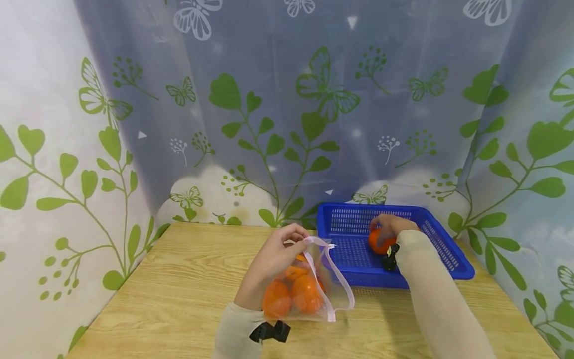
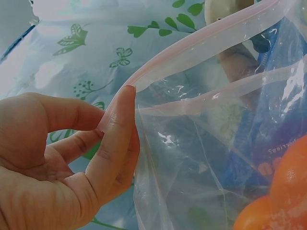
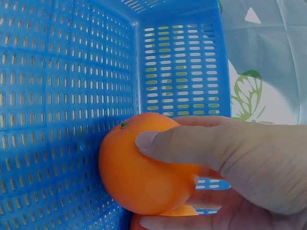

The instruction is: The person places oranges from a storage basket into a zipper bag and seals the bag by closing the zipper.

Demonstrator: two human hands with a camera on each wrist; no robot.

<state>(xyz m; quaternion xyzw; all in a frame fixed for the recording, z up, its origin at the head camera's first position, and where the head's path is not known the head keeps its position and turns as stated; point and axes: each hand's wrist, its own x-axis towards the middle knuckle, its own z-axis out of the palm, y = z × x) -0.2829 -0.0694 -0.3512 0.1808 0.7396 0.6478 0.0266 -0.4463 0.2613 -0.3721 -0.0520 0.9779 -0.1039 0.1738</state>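
My left hand (image 1: 279, 252) pinches the pink-edged rim of a clear zip bag (image 1: 338, 291) between thumb and fingers, and the bag's mouth gapes toward the right. Several oranges (image 1: 307, 295) sit inside it, over the wooden table. In the left wrist view, the pink zip strip (image 2: 180, 45) runs from the fingertips to the upper right. My right hand (image 1: 391, 225) reaches into a blue plastic basket (image 1: 347, 254) and grips an orange (image 3: 144, 172), thumb on top and fingers around the far side. Another orange fruit (image 3: 137, 221) shows partly beneath that hand.
The basket has slotted walls and stands at the back right of the wooden table (image 1: 179, 279), close to the curtain (image 1: 278, 149) printed with leaves and butterflies. The bag's open edge lies just in front of the basket's left front corner.
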